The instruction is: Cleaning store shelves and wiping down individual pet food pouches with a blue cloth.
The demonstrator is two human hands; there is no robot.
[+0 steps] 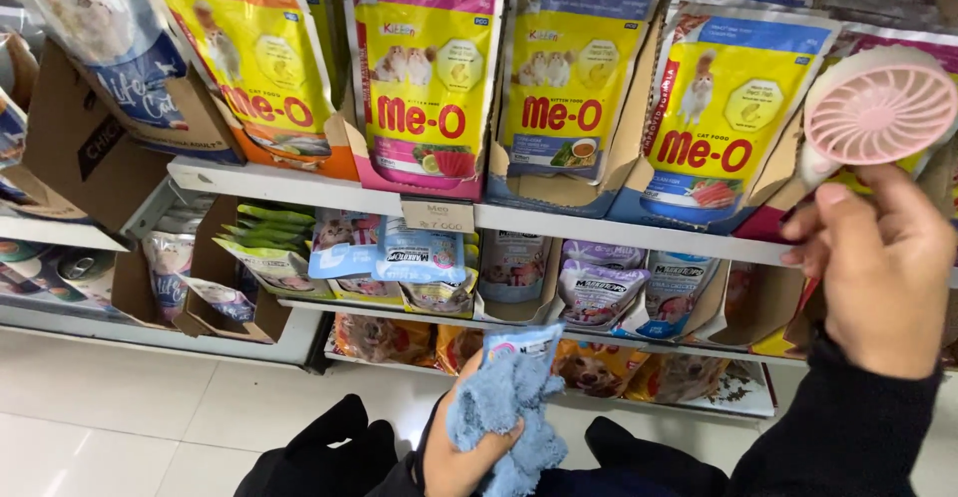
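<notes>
My left hand (461, 455) sits low in the middle and grips a crumpled light blue cloth (509, 402) in front of the bottom shelf. My right hand (878, 267) is raised at the right edge, its fingers wrapped around the handle of a small pink hand-held fan (876, 106). The fan's round grille stands in front of the rightmost yellow pet food pouch (720, 108) on the top shelf. Both my sleeves are black.
White shelves (599, 233) carry rows of yellow, pink and blue pet food pouches (424, 78) in cardboard trays. Smaller pouches (599, 292) fill the middle shelf, brown bags (384, 337) the lowest. Cans (60, 267) stand at left. White floor tiles (110, 407) lie below.
</notes>
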